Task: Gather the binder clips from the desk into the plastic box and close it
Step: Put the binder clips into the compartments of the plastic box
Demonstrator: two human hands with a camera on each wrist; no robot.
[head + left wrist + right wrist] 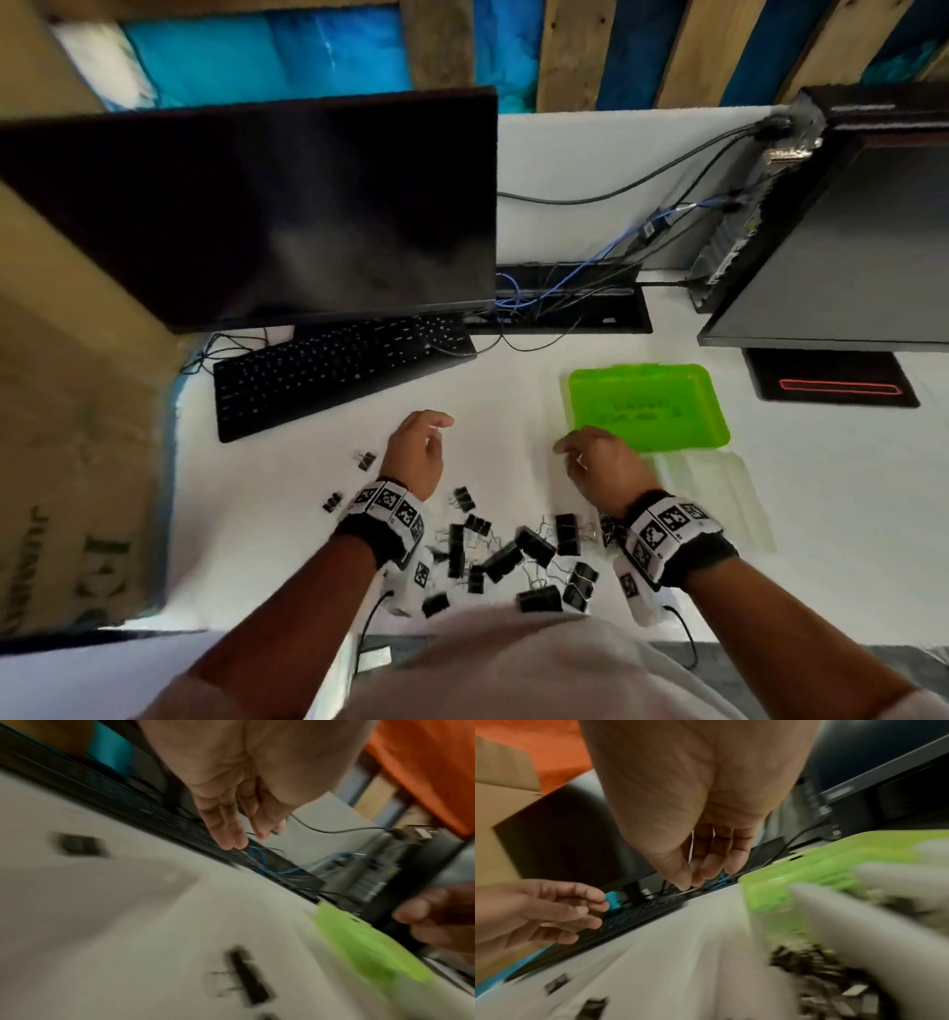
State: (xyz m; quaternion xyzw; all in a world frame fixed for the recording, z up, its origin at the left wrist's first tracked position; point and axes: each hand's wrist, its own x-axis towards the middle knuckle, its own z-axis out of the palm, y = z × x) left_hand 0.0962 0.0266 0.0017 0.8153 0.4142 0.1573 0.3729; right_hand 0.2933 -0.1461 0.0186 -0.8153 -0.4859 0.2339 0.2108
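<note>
A green plastic box (708, 411) (365, 943) (834, 862) sits open on the white desk, its floor bare. Its clear lid (719, 493) lies flat toward me. Several black binder clips (534, 545) are strewn near the desk's front edge, between my wrists, and two lone clips (365, 459) lie further left. My left hand (418, 444) (239, 829) hovers above the desk left of the box, fingers relaxed and holding nothing. My right hand (595, 462) (700, 870) hangs by the box's near left corner with fingers loosely curled toward the thumb. No clip shows in it.
A black keyboard (334, 370) and a dark monitor (267, 205) stand behind my left hand. A second monitor (847, 246) and its base (832, 380) stand right of the box. Cables (565, 288) run into a desk slot. A cardboard box (61, 411) borders the left.
</note>
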